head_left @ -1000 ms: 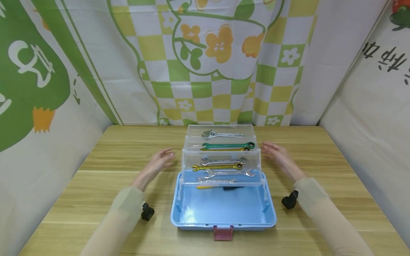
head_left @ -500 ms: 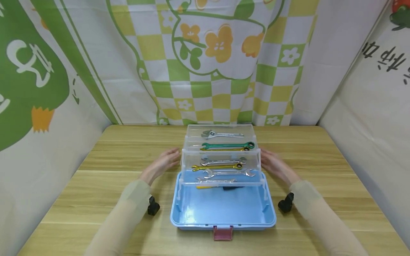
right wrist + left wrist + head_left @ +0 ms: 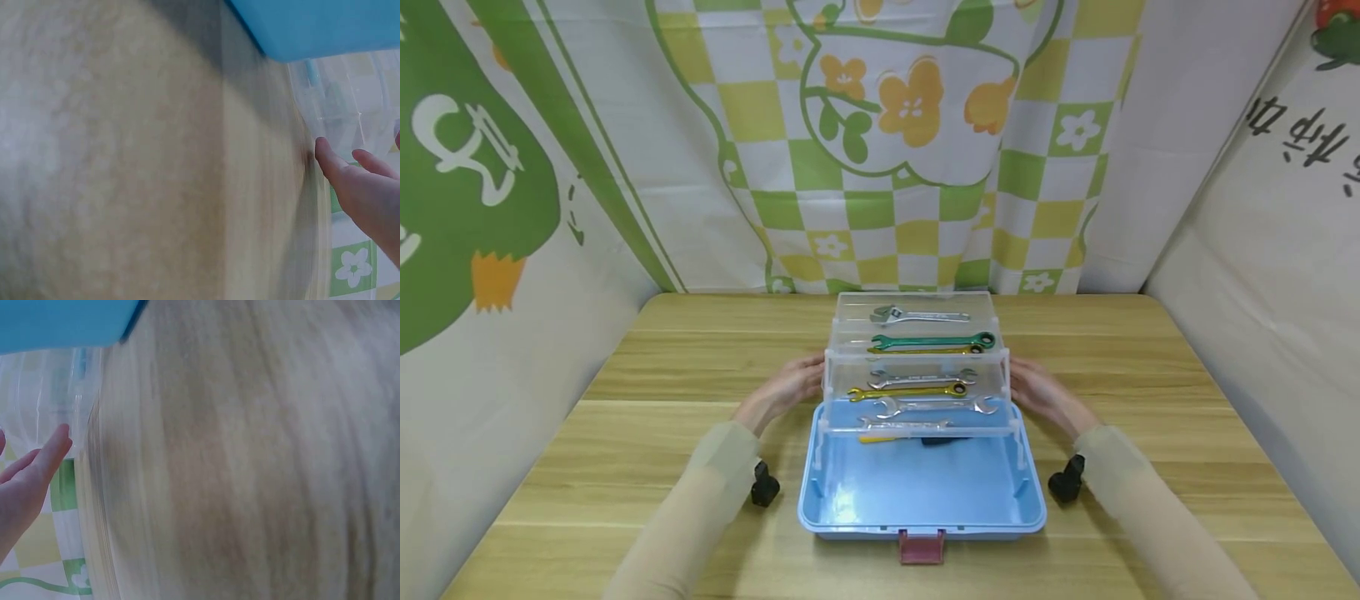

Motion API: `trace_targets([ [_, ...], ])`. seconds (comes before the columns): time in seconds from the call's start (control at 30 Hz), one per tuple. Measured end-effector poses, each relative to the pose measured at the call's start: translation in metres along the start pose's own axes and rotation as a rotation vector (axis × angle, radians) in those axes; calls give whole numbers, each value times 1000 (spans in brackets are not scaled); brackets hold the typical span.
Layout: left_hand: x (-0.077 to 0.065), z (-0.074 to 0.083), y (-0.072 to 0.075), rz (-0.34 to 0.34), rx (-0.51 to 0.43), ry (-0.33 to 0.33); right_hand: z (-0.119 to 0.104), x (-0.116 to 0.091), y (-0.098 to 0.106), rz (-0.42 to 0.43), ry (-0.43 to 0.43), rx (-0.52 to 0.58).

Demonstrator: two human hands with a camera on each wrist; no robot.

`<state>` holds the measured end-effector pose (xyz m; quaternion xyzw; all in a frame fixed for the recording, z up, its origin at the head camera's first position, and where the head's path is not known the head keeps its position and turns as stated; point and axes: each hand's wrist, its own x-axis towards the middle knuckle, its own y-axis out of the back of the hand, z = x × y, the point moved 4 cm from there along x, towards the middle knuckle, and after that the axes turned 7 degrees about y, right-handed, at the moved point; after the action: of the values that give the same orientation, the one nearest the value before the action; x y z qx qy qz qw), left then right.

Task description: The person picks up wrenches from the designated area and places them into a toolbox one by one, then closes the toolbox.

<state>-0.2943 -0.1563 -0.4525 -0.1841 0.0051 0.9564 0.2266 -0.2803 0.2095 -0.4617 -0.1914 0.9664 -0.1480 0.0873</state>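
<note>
A blue toolbox [image 3: 917, 496] stands open, its clear tiered trays [image 3: 917, 432] spread toward the back. Wrenches lie in the trays: a silver adjustable wrench [image 3: 928, 317] at the back, a green ratchet wrench [image 3: 932, 342], a yellow ratchet wrench [image 3: 906, 392], and several silver ones. My left hand [image 3: 785, 387] is at the left side of the trays, fingers extended behind their edge. On the opposite side, my right hand [image 3: 1043, 392] mirrors it. Both wrist views show extended fingers beside clear plastic; whether they touch it, I cannot tell.
Under the front tray lie a yellow piece [image 3: 877, 439] and a black piece [image 3: 936, 440], partly hidden. A reddish latch [image 3: 921, 547] hangs at the box's front. The wooden table [image 3: 647, 425] ends at a patterned curtain [image 3: 910, 225].
Both hands have moved inward, from apart at either side to right beside the clear trays. The toolbox and wrenches have stayed in place.
</note>
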Motion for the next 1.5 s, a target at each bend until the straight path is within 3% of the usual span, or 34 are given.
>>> trace_targets([
  [0.47, 0, -2, 1, 39, 17, -25, -4, 2, -4, 12, -19, 15],
  [0.63, -1, 1, 0, 55, 2, -64, -7, 5, -3, 26, 13, -3],
  [0.87, -9, 13, -1, 97, -25, -167, -16, 6, -4, 33, 139, -47],
  [1.03, -14, 17, -2, 109, -55, -211, -22, 1, -5, 44, 167, -91],
  [1.27, -23, 22, -1, 168, -15, -284, -32, -6, -10, 64, 204, -72],
  [1.5, -33, 25, -4, 186, -6, -340, -37, -13, -10, 64, 249, -63],
])
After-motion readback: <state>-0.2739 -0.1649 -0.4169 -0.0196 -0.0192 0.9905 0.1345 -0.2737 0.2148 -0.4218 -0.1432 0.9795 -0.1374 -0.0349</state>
